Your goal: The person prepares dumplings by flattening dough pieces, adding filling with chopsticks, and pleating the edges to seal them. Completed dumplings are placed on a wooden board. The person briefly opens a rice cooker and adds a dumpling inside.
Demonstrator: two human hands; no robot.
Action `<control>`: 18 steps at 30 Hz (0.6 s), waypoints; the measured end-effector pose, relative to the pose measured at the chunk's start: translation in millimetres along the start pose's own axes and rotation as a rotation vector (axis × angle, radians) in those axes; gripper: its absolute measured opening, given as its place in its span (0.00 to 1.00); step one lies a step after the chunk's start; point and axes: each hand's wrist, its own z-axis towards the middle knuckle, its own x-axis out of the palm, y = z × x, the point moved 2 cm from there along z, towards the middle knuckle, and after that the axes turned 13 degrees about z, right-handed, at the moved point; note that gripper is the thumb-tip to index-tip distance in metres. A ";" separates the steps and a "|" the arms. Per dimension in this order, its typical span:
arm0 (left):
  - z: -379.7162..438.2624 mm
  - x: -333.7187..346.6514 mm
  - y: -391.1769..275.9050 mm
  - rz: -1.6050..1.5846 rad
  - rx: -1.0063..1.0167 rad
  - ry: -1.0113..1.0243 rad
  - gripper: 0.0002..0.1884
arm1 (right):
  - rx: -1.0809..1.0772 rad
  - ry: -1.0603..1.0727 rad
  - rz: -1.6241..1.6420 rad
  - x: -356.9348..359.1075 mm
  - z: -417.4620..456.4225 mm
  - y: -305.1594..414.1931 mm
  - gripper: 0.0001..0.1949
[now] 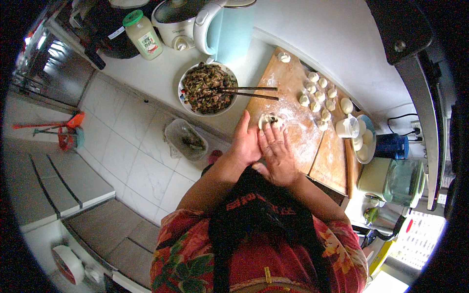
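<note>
On the floured wooden board lies a piece of dough with a dark spot on it, just beyond my fingertips. My right hand reaches to the dough's near edge, its fingers together and overlapping my left hand. My left hand is held upright beside it, thumb raised; whether anything lies between the palms is hidden. Several small dough balls sit farther right on the board. A bowl of minced filling with dark chopsticks resting across its rim stands beyond the board's left edge.
At the right are a white cup, a plate of larger dough rounds, a rolling pin and a glass container. A jar, a cooker and a pale blue jug stand at the back. A plastic bin is below left.
</note>
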 end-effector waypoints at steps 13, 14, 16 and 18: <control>-5.4 2.2 -2.4 0.018 0.088 -0.060 0.23 | 0.191 -0.593 0.464 -16.5 -3.7 -19.1 0.18; -6.4 3.4 -2.2 -0.004 0.092 -0.065 0.23 | 0.206 -0.610 0.499 -12.4 0.2 -28.9 0.17; -6.2 4.9 1.9 0.174 0.162 -0.061 0.22 | 0.267 -0.579 0.558 -10.8 5.3 -32.6 0.17; -5.8 8.1 1.8 0.203 0.188 -0.019 0.23 | 0.421 -0.540 0.822 3.3 5.0 -40.5 0.16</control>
